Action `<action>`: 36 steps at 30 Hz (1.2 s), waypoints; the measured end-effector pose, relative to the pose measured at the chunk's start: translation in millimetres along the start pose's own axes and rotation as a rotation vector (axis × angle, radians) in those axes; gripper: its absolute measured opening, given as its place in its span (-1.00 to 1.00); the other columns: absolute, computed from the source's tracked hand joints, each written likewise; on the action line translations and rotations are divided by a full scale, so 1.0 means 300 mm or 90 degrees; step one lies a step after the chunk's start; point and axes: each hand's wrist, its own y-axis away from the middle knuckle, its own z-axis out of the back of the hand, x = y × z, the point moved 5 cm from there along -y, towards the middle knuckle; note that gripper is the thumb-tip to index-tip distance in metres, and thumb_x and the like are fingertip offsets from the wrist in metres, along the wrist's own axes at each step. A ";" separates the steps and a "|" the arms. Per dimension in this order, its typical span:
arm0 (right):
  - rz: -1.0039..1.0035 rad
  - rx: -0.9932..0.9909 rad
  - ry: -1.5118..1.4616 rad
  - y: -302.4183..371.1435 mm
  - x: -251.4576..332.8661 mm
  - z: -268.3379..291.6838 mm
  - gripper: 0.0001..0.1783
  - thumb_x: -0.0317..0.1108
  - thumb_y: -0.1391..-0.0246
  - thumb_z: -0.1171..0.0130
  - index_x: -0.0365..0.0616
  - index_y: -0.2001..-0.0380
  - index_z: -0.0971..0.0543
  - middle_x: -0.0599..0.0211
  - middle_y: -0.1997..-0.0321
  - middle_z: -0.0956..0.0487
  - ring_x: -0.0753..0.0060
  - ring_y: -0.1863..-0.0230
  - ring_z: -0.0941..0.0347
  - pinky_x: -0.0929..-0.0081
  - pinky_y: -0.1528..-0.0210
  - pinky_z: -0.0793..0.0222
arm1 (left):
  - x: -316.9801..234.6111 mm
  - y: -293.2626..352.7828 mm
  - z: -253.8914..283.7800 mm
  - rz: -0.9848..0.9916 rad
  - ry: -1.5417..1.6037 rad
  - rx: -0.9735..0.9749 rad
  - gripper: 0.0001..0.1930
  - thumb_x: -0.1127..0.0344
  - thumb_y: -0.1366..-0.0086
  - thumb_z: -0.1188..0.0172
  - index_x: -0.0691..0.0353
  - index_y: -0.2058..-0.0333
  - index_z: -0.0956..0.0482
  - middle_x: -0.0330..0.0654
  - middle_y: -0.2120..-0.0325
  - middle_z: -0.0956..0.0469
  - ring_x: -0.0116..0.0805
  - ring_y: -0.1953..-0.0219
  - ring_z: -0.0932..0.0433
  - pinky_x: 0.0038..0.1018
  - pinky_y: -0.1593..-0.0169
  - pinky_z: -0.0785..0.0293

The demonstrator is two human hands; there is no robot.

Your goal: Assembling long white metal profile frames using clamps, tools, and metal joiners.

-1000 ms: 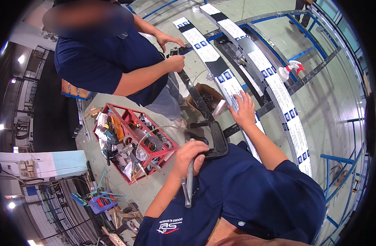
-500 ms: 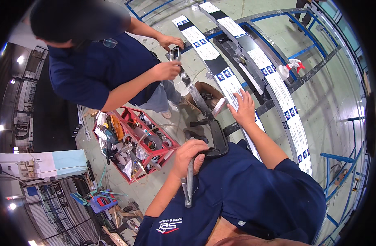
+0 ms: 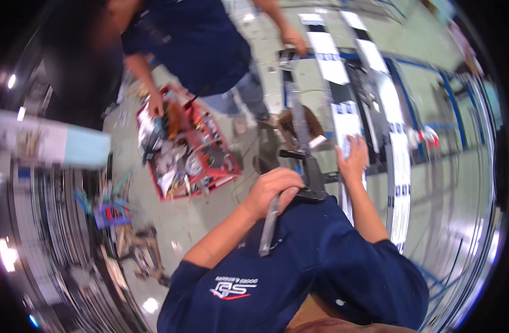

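My left hand (image 3: 273, 191) is closed around the grey screw end of a dark C-clamp (image 3: 314, 176). The clamp's frame sits at the near end of a dark metal bar (image 3: 300, 119), close to my waist. Flat on a long profile covered in white and black film (image 3: 337, 75) rests my right hand (image 3: 354, 158), its fingers spread and holding nothing. A second film-covered profile (image 3: 400, 172) runs alongside, further right. Motion blurs the picture.
Across from me a co-worker in a dark blue shirt (image 3: 191, 50) has one hand at a small metal piece (image 3: 288, 58) and the other at a red toolbox (image 3: 214, 178) of mixed tools. A white spray bottle with red trigger (image 3: 423, 137) stands by blue metal framing (image 3: 454, 105).
The view has swung, shifting the scene. One co-worker's hand has left the small metal piece and reached to the toolbox. My left hand still grips the clamp; my right still lies on the profile.
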 end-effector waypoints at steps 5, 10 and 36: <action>0.014 0.004 0.082 0.014 0.017 0.014 -0.27 0.13 -0.31 -0.40 0.04 -0.41 -0.53 -0.04 -0.57 -0.38 -0.22 -0.58 -0.26 -0.17 -0.56 -0.21 | 0.017 0.073 0.050 0.006 0.020 -0.090 -0.84 0.34 -0.52 -0.25 0.28 0.21 -0.73 -0.03 0.23 -0.73 0.05 0.15 -0.73 -0.15 -0.04 -0.65; 0.032 0.011 0.099 0.024 0.053 -0.019 -0.27 0.12 -0.32 -0.39 0.08 -0.43 -0.51 0.01 -0.59 -0.36 -0.19 -0.60 -0.22 -0.16 -0.57 -0.19 | 0.117 0.192 0.135 0.072 0.156 -0.310 -0.54 0.14 -0.69 -0.08 0.36 0.29 -0.77 0.04 0.27 -0.75 -0.07 0.18 -0.74 -0.29 0.01 -0.62; -0.039 0.047 0.221 0.255 0.169 -0.104 -0.02 0.07 -0.23 -0.50 -0.02 -0.60 -0.35 -0.38 -0.64 -0.26 -0.45 -0.63 -0.18 -0.19 -0.64 -0.10 | 0.954 1.493 1.188 0.380 0.784 -1.280 -0.39 -0.21 -0.63 0.21 0.19 0.01 -0.66 -0.11 0.24 -0.70 -0.15 0.35 -0.65 -0.37 0.37 -0.57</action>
